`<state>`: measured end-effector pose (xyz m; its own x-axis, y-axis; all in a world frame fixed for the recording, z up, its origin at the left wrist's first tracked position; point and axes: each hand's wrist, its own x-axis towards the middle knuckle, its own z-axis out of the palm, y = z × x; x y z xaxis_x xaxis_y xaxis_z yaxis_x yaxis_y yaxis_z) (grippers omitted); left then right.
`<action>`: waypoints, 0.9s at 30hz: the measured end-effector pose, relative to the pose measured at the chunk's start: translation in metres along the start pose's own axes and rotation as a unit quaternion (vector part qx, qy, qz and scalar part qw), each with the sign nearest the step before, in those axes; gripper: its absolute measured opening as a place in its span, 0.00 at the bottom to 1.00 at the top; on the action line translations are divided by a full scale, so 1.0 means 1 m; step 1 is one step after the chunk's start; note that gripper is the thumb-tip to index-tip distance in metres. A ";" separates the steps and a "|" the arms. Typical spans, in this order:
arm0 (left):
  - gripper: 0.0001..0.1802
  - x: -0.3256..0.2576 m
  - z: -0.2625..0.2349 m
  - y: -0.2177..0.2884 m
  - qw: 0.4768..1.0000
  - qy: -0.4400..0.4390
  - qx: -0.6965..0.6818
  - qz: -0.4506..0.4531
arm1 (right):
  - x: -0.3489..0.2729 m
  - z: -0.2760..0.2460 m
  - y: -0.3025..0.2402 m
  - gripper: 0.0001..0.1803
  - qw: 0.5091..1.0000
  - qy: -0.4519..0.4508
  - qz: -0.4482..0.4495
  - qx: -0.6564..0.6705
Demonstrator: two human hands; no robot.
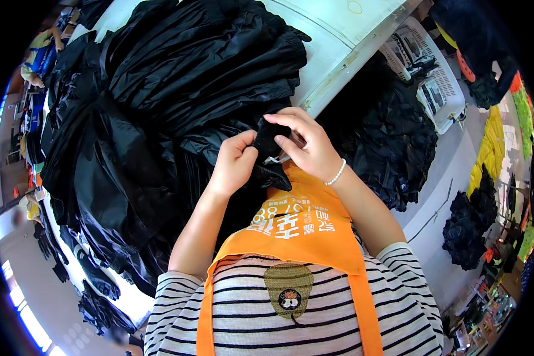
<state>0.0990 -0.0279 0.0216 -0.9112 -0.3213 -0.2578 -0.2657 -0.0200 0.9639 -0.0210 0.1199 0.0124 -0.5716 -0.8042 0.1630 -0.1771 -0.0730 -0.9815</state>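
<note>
A large heap of black fabric garments (202,65) covers most of the table in front of me and to the left. My left hand (236,161) is closed, its thumb and curled fingers pinching the edge of a black garment piece (268,141). On the other side of that piece, my right hand (307,142) grips it between thumb and fingers. A small white tag or strip (275,159) shows just below the right thumb. The lower end of the garment piece hangs over my orange apron (314,196).
The white tabletop (320,35) shows at the far right of the heap. Beyond its edge, more black garments (391,136) lie piled low beside a white plastic basket (451,98). Yellow fabric (489,148) and a black bundle (470,228) lie farther right. Other people appear at far left.
</note>
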 end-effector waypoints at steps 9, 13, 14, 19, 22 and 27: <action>0.14 -0.018 -0.013 0.007 0.989 0.029 0.103 0.097 | 0.020 0.006 -0.003 0.16 0.991 -0.094 0.038 0.090; 0.10 -0.017 -0.009 0.020 0.911 0.094 0.322 0.238 | 0.021 0.013 -0.004 0.10 0.976 -0.085 0.095 0.175; 0.10 -0.018 -0.008 0.024 0.902 0.101 0.344 0.241 | 0.021 0.014 -0.001 0.09 0.973 -0.082 0.114 0.181; 0.12 -0.013 -0.011 0.011 0.904 0.049 0.335 0.262 | 0.015 0.018 0.000 0.05 0.972 -0.036 0.179 0.148; 0.12 -0.012 -0.008 0.017 0.880 0.060 0.356 0.307 | 0.011 0.023 -0.006 0.04 0.982 0.029 0.141 0.119; 0.10 -0.005 -0.011 0.016 0.945 0.055 0.200 0.253 | 0.015 0.013 -0.018 0.05 0.944 0.080 0.190 0.256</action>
<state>0.1027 -0.0373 0.0392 -0.9211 -0.2913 0.2583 0.0763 0.5155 0.8535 -0.0161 0.1018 0.0314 -0.6370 -0.7333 -0.2377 0.4522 -0.1057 -0.8856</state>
